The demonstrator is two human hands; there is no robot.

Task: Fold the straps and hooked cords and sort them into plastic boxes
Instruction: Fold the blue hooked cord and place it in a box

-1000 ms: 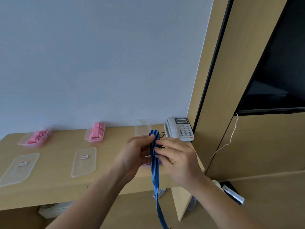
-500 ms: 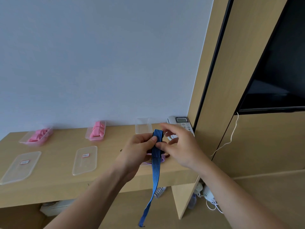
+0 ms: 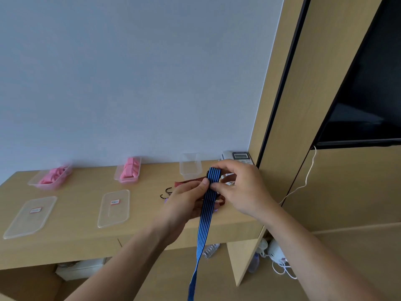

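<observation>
While upright, blue strap (image 3: 206, 216) between hands (image 3: 184, 203) (image 3: 243, 190)

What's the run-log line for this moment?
left hand: pinches blue striped strap | right hand: grips its folded top | tail: hangs below desk

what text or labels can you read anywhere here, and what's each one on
No text here is clear enough to quote.
Left lid sticker: white with a red edge, print too blurred to read.
Middle lid sticker: same kind, print too blurred to read.
Phone display: too small to read.
</observation>
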